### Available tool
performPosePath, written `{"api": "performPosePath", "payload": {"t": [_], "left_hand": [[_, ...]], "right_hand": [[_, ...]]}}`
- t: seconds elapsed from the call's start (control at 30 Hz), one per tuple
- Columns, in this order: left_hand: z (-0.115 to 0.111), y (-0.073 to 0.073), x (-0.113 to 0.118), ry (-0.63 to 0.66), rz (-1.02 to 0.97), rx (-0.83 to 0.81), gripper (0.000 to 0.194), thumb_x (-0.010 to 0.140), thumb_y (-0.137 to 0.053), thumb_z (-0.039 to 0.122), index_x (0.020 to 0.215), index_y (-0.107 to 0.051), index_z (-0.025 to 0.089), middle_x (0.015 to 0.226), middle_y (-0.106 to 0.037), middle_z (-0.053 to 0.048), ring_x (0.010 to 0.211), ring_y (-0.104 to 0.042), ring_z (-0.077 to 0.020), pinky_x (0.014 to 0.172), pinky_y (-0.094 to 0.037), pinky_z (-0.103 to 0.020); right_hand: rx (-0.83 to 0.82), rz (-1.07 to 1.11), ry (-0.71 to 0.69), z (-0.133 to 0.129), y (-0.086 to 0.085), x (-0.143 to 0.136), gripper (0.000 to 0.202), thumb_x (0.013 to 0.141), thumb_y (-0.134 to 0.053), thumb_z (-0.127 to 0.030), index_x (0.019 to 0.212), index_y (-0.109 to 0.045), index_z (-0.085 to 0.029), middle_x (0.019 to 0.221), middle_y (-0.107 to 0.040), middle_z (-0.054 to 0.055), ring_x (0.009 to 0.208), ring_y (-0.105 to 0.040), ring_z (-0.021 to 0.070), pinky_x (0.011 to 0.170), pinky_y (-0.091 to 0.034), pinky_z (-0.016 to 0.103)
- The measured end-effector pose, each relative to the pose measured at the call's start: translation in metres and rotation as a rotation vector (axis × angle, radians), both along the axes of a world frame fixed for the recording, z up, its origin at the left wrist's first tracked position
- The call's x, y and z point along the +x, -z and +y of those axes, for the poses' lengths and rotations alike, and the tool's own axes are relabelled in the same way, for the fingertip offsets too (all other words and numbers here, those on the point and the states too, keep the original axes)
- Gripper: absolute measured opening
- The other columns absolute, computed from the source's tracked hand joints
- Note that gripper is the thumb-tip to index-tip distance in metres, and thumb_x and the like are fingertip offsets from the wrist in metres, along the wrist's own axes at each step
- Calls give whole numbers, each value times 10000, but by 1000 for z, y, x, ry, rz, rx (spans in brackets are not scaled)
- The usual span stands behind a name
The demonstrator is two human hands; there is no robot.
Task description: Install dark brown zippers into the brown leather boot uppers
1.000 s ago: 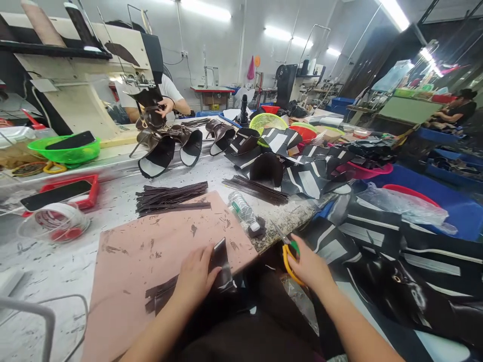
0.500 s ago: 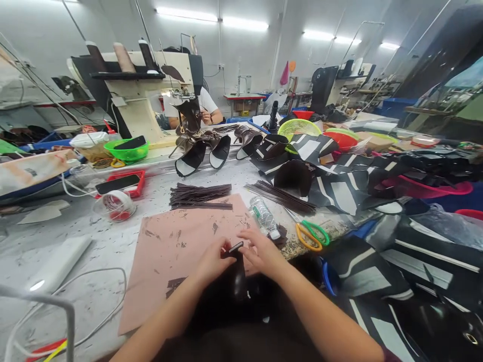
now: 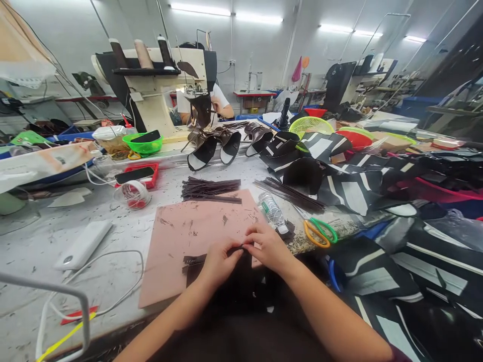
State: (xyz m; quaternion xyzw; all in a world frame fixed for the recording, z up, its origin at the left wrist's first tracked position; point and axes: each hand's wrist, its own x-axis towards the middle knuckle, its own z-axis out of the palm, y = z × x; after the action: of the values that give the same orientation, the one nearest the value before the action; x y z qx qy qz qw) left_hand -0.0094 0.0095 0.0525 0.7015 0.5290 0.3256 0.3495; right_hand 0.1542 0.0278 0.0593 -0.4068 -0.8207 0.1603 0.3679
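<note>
The left hand and the right hand meet over the near edge of the table, thumbs and fingertips pinched together on the upper edge of a dark brown, glossy leather-like piece, which hangs down between them against dark material at the person's lap. Beside the left hand, more dark brown flat strips lie on a pink rectangular sheet flecked with dark scraps. Beyond the right hand a clear plastic bottle lies on its side, white cap toward the person; its green label carries print too small to read. Next to it rest scissors with one orange-yellow and one green handle. A loose bundle of dark brown narrow strips lies at the sheet's far edge. To the left, a white oblong plastic device bears a round grey mark near its end, and a white ring-shaped roll shows red in its middle; any lettering is illegible. A pale, orange-smeared container carries a small dark printed patch, likewise unreadable.
</note>
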Motion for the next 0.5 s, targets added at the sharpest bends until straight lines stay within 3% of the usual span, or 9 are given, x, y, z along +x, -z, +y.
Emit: {"api": "performPosePath", "payload": {"t": [0.13, 0.3, 0.37, 0.5], "left_hand": [[-5, -3, 2, 16, 39, 115, 136, 714, -524, 152, 773, -640, 190, 749, -647, -8, 728, -572, -150, 714, -433, -274], [-9, -3, 1, -12, -68, 31, 141, 708, -530, 153, 793, -637, 187, 808, -658, -19, 778, -585, -159, 742, -447, -277], [-10, -4, 0, -14, -102, -8, 127, 714, -540, 198, 792, -637, 177, 805, -658, -30, 775, -588, -166, 731, -450, -280], [-13, -9, -2, 7, -95, -22, 143, 713, -547, 243, 780, -643, 161, 779, -656, -39, 754, -589, -171, 712, -442, -279]], "right_hand": [[98, -127, -23, -8, -8, -5, 90, 719, -576, -115, 684, -628, -179, 704, -622, 35, 708, -534, 173, 674, -449, 304], [153, -79, 91, -20, -5, -14, 191, 723, -459, -91, 677, -624, -177, 680, -626, 58, 667, -545, 176, 642, -459, 309], [-24, 66, 60, -20, -2, -12, 159, 721, -486, -133, 674, -628, -188, 681, -631, 43, 613, -545, 148, 589, -467, 280], [-585, 386, -26, -13, 3, -2, 124, 695, -583, -290, 664, -629, -179, 597, -601, -1, 476, -506, 97, 431, -435, 219]]}}
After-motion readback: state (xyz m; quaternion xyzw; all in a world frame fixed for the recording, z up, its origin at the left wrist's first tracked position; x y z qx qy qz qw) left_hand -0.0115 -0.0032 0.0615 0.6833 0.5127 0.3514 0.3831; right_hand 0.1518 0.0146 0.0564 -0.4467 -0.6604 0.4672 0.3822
